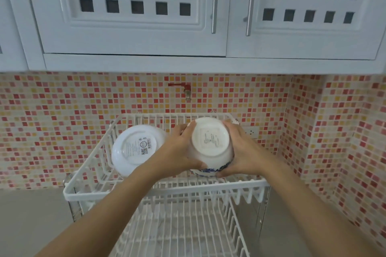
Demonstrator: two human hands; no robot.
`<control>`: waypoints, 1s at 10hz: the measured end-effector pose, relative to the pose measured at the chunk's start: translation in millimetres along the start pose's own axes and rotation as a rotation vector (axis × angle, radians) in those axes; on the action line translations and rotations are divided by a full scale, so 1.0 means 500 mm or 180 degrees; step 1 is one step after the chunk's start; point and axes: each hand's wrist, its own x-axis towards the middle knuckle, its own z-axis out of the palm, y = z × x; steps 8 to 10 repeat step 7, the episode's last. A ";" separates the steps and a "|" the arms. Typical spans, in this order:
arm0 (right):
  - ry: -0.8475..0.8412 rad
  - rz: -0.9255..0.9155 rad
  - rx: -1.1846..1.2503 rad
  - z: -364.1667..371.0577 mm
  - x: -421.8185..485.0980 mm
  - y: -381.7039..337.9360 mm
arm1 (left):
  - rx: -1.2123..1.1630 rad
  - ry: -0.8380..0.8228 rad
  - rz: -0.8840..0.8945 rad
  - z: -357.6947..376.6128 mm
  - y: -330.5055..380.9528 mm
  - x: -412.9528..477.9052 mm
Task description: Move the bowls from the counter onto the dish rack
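Observation:
A white bowl with a blue pattern near its rim (211, 142) is upside down, its base toward me, over the right part of the top tier of the white wire dish rack (167, 189). My left hand (179, 148) grips its left side and my right hand (242, 148) grips its right side. A second white bowl (135, 148) with a printed label on its base leans upside down in the left part of the same tier, just left of my left hand.
The rack has a lower tier (183, 231) of white wires below my forearms. It stands on a grey counter (31, 221) against a red and orange mosaic wall. A small red tap (183, 89) sticks out above the rack. White cabinets (135, 10) hang overhead.

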 end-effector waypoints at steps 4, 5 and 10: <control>-0.0083 -0.0061 -0.0178 0.006 0.008 0.008 | 0.0289 0.0104 -0.0004 0.026 0.002 -0.010; -0.0350 0.0158 -0.0006 0.002 -0.003 0.006 | 0.0237 -0.0016 -0.0070 0.024 0.013 -0.028; -0.0259 0.0375 0.0137 -0.054 -0.062 -0.064 | 0.0480 0.0277 0.0159 -0.025 0.034 -0.068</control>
